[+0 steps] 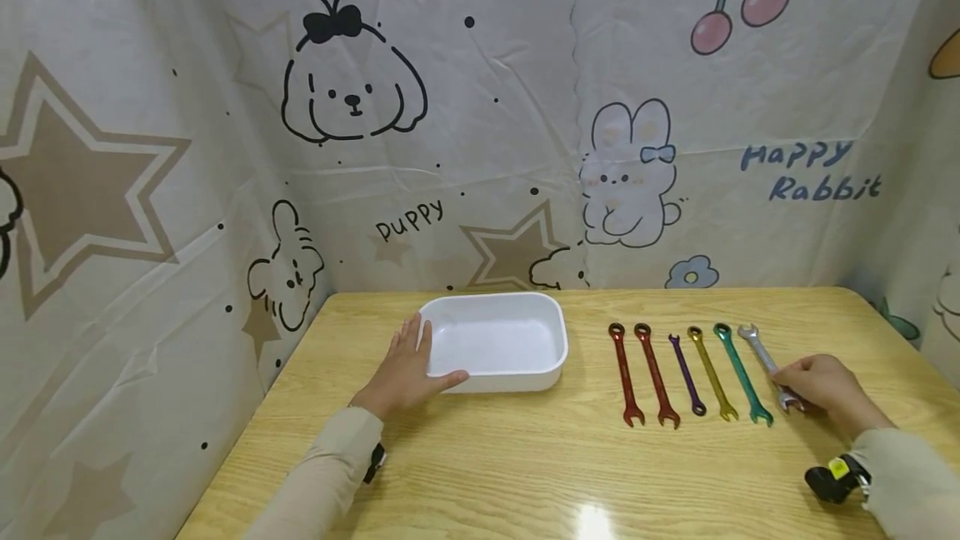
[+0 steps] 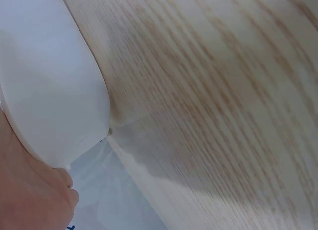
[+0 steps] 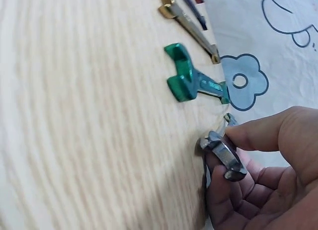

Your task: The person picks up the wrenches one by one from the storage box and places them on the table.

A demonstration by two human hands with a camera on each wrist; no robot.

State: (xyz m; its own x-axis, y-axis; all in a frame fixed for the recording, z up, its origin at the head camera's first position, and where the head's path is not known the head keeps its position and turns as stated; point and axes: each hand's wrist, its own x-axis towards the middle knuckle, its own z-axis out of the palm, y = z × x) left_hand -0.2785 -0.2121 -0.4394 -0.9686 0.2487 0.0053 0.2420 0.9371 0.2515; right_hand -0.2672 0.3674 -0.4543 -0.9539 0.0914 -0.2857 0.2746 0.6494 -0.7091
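At the right end of a row of wrenches, my right hand (image 1: 823,383) pinches a silver wrench (image 1: 763,357) between thumb and fingers. The right wrist view shows the silver wrench's open jaw end (image 3: 226,155) close to the table, with the fingers curled under it. My left hand (image 1: 411,373) rests with straight, spread fingers on the left rim of a white rectangular tub (image 1: 495,382). Beside the silver wrench lies a green wrench (image 1: 742,373), then a yellow wrench (image 1: 712,373), a smaller purple wrench (image 1: 687,375) and two red wrenches (image 1: 657,375).
All this stands on a light wood-grain table (image 1: 510,465). A printed cloth (image 1: 495,148) hangs along the table's back and sides. The tub lies left of the wrench row, with bare wood between them.
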